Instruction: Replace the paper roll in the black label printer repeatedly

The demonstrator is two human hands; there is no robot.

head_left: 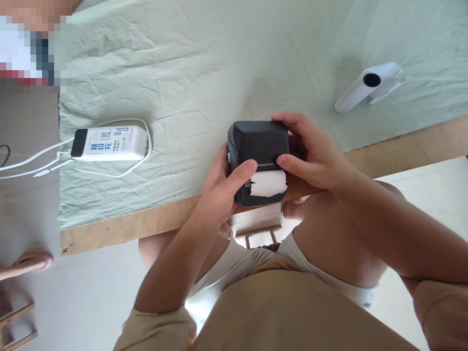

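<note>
A small dark grey printer [260,144] sits at the near edge of the table [124,226], over my knees. A strip of white paper [268,184] sticks out of its front slot. My left hand [219,187] grips the printer's left side, thumb lying across the front beside the paper. My right hand [310,153] wraps the right side, thumb pressing on the front just above the paper. Both hands hold the printer.
A pale green cloth [204,63] covers the table. A white power bank [109,144] with white cables [32,163] lies at the left. A white tube-shaped device [365,87] rests at the far right. A blurred person sits at top left. A stool shows below.
</note>
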